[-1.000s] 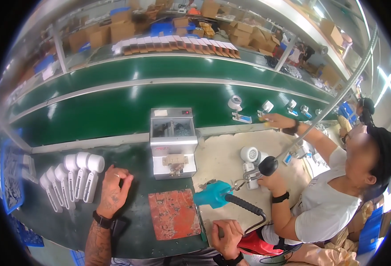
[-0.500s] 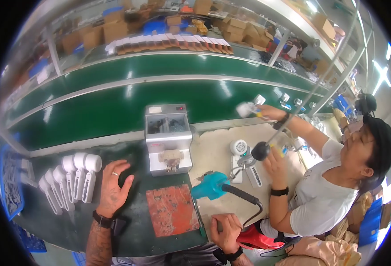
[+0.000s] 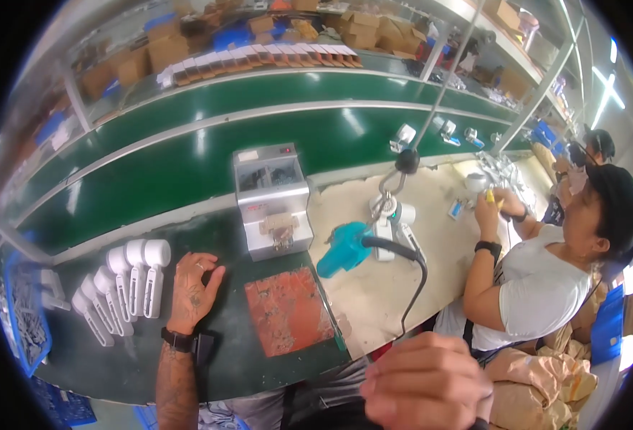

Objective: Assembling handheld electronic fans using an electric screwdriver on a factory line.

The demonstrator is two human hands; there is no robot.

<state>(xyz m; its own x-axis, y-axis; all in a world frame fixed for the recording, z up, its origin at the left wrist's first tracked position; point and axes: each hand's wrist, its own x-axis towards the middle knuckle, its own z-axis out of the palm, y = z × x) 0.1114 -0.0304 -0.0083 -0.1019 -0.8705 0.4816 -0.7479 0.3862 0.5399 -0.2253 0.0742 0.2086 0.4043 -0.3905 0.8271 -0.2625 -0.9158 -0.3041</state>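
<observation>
Green mat point(image 3: 116, 358) under our left hand point(image 3: 191, 290), which lies flat, fingers spread, holding nothing. White handheld fans point(image 3: 126, 290) sit in a row just left of it, nearest one just beside the fingers but not touching. Our right hand point(image 3: 427, 383) is low at the near edge, curled loosely, empty as far as we see. We judge this a pause between pieces; the next move calls for reaching left and closing on one fan. Orange mat point(image 3: 288, 309) lies just right of the left hand, grey screw feeder point(image 3: 271, 201) beyond it, teal screwdriver point(image 3: 345, 249) hanging further right. A co-worker point(image 3: 546, 279) works at far right.
</observation>
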